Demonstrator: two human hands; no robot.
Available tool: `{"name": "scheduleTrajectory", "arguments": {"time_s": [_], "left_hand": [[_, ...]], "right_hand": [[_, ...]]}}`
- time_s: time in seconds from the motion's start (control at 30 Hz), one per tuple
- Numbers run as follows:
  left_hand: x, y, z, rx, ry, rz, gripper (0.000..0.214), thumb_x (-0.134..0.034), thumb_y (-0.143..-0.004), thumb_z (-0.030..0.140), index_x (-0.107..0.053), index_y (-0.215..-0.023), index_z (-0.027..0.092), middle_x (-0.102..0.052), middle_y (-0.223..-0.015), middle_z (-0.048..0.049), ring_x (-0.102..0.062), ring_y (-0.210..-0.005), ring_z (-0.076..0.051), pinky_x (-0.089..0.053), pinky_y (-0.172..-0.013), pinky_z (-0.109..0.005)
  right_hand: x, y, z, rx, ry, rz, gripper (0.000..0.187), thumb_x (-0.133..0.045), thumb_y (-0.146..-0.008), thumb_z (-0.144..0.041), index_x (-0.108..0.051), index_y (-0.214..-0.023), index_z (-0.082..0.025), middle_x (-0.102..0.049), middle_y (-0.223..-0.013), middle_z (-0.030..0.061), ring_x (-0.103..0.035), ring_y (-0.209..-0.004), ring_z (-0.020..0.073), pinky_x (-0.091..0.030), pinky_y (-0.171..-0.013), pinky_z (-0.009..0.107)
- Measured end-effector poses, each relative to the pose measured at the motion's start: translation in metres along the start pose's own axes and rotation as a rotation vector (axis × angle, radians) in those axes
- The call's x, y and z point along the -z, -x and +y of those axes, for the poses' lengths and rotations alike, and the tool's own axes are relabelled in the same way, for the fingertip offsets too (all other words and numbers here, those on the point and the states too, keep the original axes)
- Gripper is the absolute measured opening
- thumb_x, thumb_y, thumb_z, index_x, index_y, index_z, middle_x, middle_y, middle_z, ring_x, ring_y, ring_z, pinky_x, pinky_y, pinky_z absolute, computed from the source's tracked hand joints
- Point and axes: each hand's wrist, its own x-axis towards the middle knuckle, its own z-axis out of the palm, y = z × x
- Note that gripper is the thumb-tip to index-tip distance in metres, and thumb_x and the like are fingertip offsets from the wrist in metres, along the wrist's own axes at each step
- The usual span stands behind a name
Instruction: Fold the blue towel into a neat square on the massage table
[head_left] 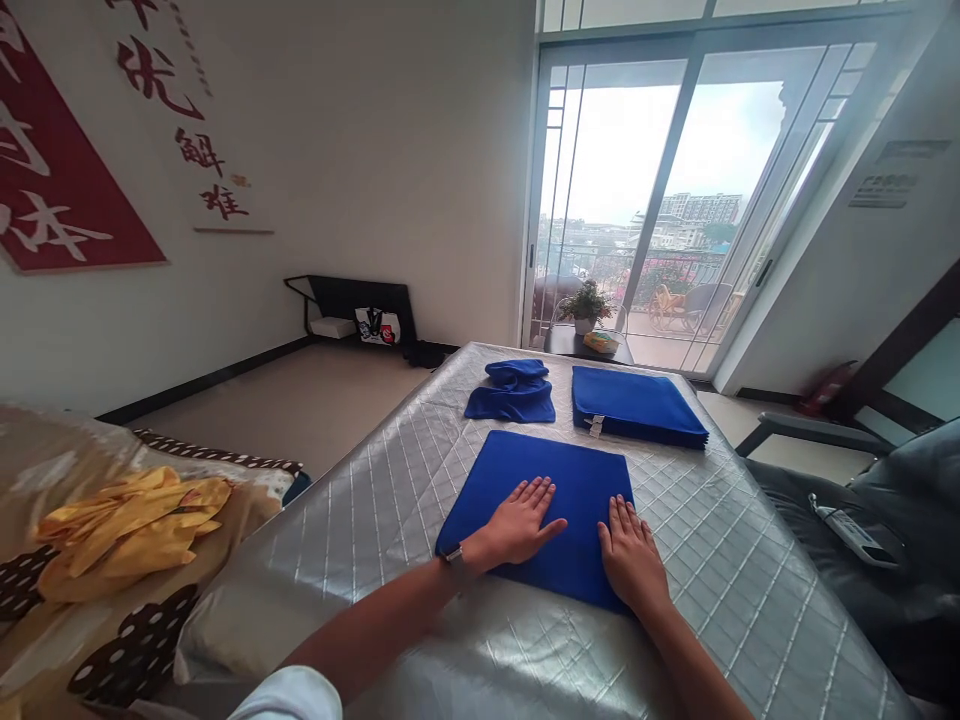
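Note:
A blue cloth (555, 480) lies spread in a flat square on a silver quilted cover (375, 540). My left hand (523, 522) rests flat on its middle, fingers stretched out and thumb apart. On the cloth's right edge lies my right hand (631, 550), also flat with its fingers extended. Neither hand grips anything. Beyond the cloth, to the right, sits a neat stack of folded blue cloths (637, 400) with a white tag (597, 425) at its near edge. Left of that stack is a crumpled blue cloth (514, 392).
Yellow fabric (139, 520) lies on a patterned covering at the left. A dark armchair (892, 530) holding a white device (859, 535) stands close on the right. Past the far edge are a small table (570, 345) with a potted plant (586, 303) and a glass sliding door (607, 180).

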Motion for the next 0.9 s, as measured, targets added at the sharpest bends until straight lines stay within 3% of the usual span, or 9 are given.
{"name": "scheduleTrajectory", "arguments": {"time_s": [0.13,0.23,0.5,0.73,0.9], "left_hand": [[0.016,0.030,-0.047,0.205,-0.027,0.009,0.079,-0.014,-0.100,0.067,-0.021,-0.159,0.016,-0.019,-0.164,-0.0103,-0.014,-0.153,-0.025,-0.013,-0.124,-0.045],[0.019,0.042,-0.065,0.282,-0.037,0.052,0.080,-0.013,-0.100,0.067,-0.021,-0.159,0.014,-0.020,-0.164,-0.0122,-0.015,-0.152,-0.026,-0.015,-0.124,-0.046],[0.025,0.043,-0.060,0.320,-0.024,0.009,0.090,-0.007,-0.097,0.070,-0.023,-0.157,0.004,-0.017,-0.164,-0.0156,-0.012,-0.153,-0.026,-0.014,-0.124,-0.043],[0.025,0.044,-0.057,0.330,-0.013,-0.004,0.090,-0.008,-0.098,0.070,-0.022,-0.157,0.004,-0.015,-0.165,-0.0154,-0.011,-0.153,-0.026,-0.011,-0.125,-0.042],[0.030,0.038,-0.069,0.355,-0.030,-0.041,0.089,-0.008,-0.098,0.070,-0.023,-0.157,0.004,-0.018,-0.164,-0.0159,-0.015,-0.153,-0.027,-0.015,-0.124,-0.042]], "right_hand": [[-0.005,-0.001,0.002,0.011,0.005,0.026,0.064,-0.015,-0.101,-0.038,-0.024,-0.157,-0.008,-0.018,-0.165,0.0081,-0.016,-0.152,0.0200,-0.011,-0.123,0.040],[-0.009,-0.002,0.004,0.019,0.015,0.035,0.065,-0.017,-0.101,-0.038,-0.024,-0.157,-0.007,-0.020,-0.164,0.0086,-0.015,-0.152,0.0206,-0.011,-0.123,0.041],[-0.007,-0.008,0.008,0.025,0.047,-0.041,0.065,-0.021,-0.100,-0.039,-0.023,-0.157,-0.008,-0.020,-0.164,0.0087,-0.018,-0.152,0.0231,-0.015,-0.122,0.044],[0.013,-0.055,0.011,0.042,0.006,-0.023,0.064,-0.017,-0.102,-0.037,-0.027,-0.156,-0.004,-0.023,-0.164,0.0111,-0.019,-0.151,0.0237,-0.015,-0.122,0.042],[0.007,-0.068,0.009,0.014,-0.015,-0.036,0.064,-0.017,-0.102,-0.037,-0.024,-0.157,-0.004,-0.021,-0.164,0.0105,-0.015,-0.152,0.0210,-0.013,-0.123,0.039]]}}
